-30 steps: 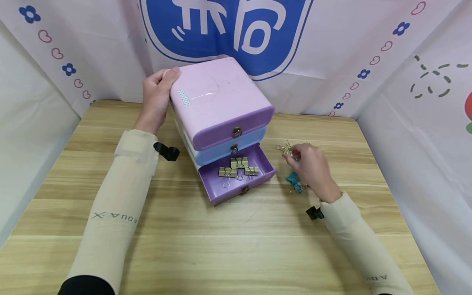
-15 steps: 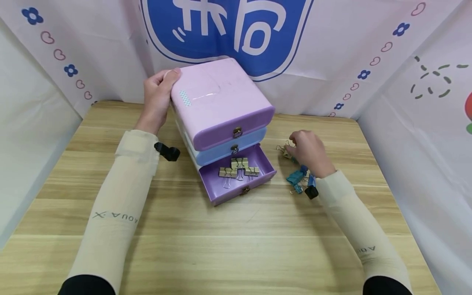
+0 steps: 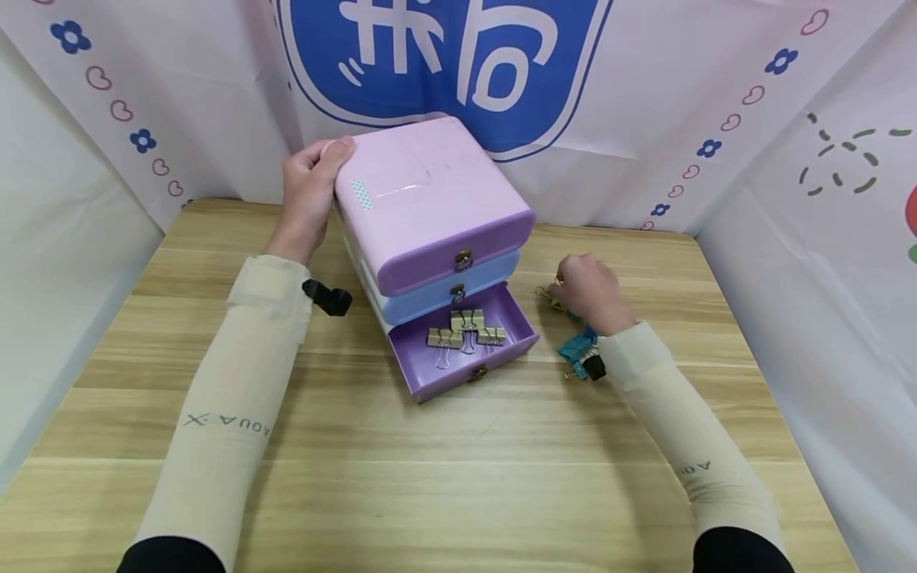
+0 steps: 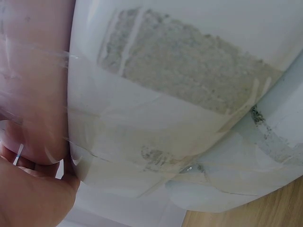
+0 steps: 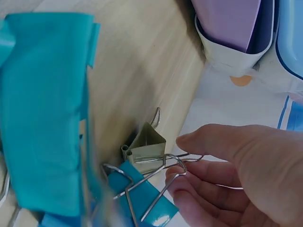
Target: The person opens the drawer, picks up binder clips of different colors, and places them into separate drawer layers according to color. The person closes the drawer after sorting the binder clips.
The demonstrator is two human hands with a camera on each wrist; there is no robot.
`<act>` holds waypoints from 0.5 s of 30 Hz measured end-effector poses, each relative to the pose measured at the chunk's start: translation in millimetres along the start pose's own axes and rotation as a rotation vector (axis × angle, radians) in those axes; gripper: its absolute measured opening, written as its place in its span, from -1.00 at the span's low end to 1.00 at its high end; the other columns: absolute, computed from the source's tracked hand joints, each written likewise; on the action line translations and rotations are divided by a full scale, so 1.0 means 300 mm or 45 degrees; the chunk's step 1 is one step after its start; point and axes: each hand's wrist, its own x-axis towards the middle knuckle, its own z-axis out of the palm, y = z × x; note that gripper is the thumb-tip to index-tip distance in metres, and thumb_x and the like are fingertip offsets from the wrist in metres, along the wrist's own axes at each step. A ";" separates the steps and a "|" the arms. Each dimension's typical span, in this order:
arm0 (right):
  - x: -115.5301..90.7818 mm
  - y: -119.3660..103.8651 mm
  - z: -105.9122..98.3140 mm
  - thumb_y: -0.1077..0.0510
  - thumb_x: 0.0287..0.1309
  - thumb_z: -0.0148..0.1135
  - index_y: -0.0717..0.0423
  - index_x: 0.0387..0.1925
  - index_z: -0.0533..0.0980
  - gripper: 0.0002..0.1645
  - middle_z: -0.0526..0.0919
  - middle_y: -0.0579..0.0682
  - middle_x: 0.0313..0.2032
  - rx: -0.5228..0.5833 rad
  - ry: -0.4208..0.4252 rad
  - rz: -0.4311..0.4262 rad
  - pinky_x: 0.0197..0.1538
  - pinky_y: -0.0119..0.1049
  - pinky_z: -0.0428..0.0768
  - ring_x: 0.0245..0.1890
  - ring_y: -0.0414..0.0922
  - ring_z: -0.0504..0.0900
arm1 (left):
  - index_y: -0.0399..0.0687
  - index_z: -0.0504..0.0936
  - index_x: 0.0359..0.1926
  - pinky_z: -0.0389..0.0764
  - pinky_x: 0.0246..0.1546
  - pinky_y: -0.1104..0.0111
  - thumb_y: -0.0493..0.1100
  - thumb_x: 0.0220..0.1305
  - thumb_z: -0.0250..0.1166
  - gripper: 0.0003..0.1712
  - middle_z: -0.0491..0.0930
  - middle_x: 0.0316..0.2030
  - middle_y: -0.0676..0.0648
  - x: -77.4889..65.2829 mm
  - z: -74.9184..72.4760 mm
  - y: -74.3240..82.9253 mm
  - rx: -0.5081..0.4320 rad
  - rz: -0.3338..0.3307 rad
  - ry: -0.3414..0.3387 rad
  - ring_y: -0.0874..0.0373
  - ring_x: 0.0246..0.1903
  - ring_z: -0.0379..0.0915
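Observation:
In the head view, my left hand (image 3: 306, 195) grips the back left corner of a small plastic drawer organizer (image 3: 437, 191), thumb on its pink top. Its fingers (image 4: 38, 198) curl at the edge in the left wrist view. The bottom purple drawer (image 3: 458, 378) is pulled out, with gold binder clips (image 3: 467, 320) inside. To the right, my right hand (image 3: 591, 290) is over a small pile of binder clips. The right wrist view has its thumb and fingers around the wire handle of a gold binder clip (image 5: 147, 144). A teal binder clip (image 5: 142, 194) lies beside it.
More teal and blue binder clips (image 3: 575, 348) lie under the right wrist; one teal clip (image 5: 45, 113) looms close in the right wrist view. The blue middle drawer (image 3: 451, 286) and purple top drawer (image 3: 458, 253) are shut. A white printed cloth (image 3: 215, 103) hangs behind the wooden table (image 3: 430, 493).
My right hand has moved slightly away from me and left over the clips, uncovering blue ones near the wrist. My left hand keeps its hold on the organizer.

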 end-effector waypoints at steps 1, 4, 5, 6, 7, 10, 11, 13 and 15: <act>0.001 -0.002 0.001 0.12 0.33 0.32 0.09 -0.60 0.47 -0.62 0.49 0.01 -0.55 0.004 0.009 0.003 -0.41 -0.18 0.36 -0.49 -0.04 0.41 | 0.00 0.80 -0.21 0.50 -0.32 0.49 0.04 0.36 0.44 -0.78 0.68 -0.31 0.10 0.000 0.000 0.001 0.000 0.000 -0.001 0.27 -0.27 0.51; 0.001 -0.004 0.003 0.14 0.32 0.29 0.15 -0.51 0.61 -0.72 0.64 0.08 -0.46 0.031 0.040 0.016 -0.35 -0.10 0.48 -0.43 0.01 0.50 | 0.00 0.80 -0.19 0.51 -0.31 0.49 0.04 0.36 0.44 -0.77 0.68 -0.29 0.10 0.000 0.000 0.004 0.003 -0.009 -0.001 0.27 -0.27 0.51; 0.002 -0.003 0.005 0.14 0.32 0.29 0.18 -0.45 0.66 -0.76 0.71 0.11 -0.40 0.042 0.054 0.017 -0.31 -0.06 0.55 -0.39 0.03 0.56 | 0.00 0.80 -0.19 0.51 -0.31 0.49 0.05 0.36 0.44 -0.77 0.68 -0.29 0.09 0.000 -0.001 0.004 0.004 -0.012 0.000 0.27 -0.27 0.51; 0.002 -0.003 0.006 0.16 0.31 0.28 0.19 -0.39 0.71 -0.78 0.76 0.14 -0.34 0.057 0.070 0.018 -0.26 -0.02 0.61 -0.35 0.05 0.62 | 0.00 0.80 -0.19 0.51 -0.31 0.50 0.05 0.36 0.44 -0.77 0.68 -0.29 0.09 0.000 -0.001 0.004 0.006 -0.016 0.000 0.27 -0.27 0.51; 0.003 -0.002 0.007 0.17 0.31 0.27 0.21 -0.34 0.74 -0.79 0.79 0.16 -0.28 0.076 0.081 0.025 -0.20 0.02 0.66 -0.30 0.08 0.67 | 0.00 0.80 -0.19 0.51 -0.31 0.49 0.05 0.36 0.44 -0.77 0.68 -0.29 0.09 0.000 -0.001 0.004 0.005 -0.017 0.000 0.27 -0.27 0.51; 0.003 0.003 0.010 0.20 0.30 0.26 0.23 -0.25 0.77 -0.78 0.83 0.20 -0.18 0.139 0.129 0.036 -0.06 0.09 0.72 -0.19 0.14 0.77 | 0.00 0.79 -0.19 0.52 -0.30 0.49 0.05 0.37 0.44 -0.76 0.68 -0.29 0.09 -0.001 -0.001 0.002 0.007 -0.022 0.002 0.26 -0.26 0.51; 0.003 0.005 0.011 0.21 0.30 0.25 0.24 -0.23 0.77 -0.77 0.84 0.21 -0.17 0.163 0.147 0.034 -0.03 0.09 0.72 -0.17 0.14 0.78 | 0.00 0.79 -0.20 0.52 -0.30 0.49 0.05 0.37 0.44 -0.76 0.68 -0.29 0.09 -0.001 -0.001 0.002 0.007 -0.022 0.002 0.26 -0.26 0.51; 0.000 0.006 0.010 0.22 0.33 0.25 0.26 -0.23 0.77 -0.77 0.84 0.21 -0.20 0.215 0.176 0.028 -0.03 0.07 0.73 -0.21 0.13 0.79 | 0.00 0.79 -0.20 0.52 -0.29 0.49 0.05 0.37 0.43 -0.76 0.68 -0.29 0.09 -0.001 0.000 0.002 0.008 -0.020 0.002 0.26 -0.25 0.51; -0.006 0.006 0.006 0.22 0.36 0.24 0.29 -0.23 0.76 -0.76 0.84 0.22 -0.24 0.256 0.203 0.009 -0.05 0.05 0.74 -0.26 0.11 0.80 | 0.00 0.79 -0.20 0.52 -0.29 0.49 0.06 0.37 0.43 -0.76 0.68 -0.29 0.09 -0.001 0.002 0.003 0.009 -0.016 0.004 0.26 -0.26 0.51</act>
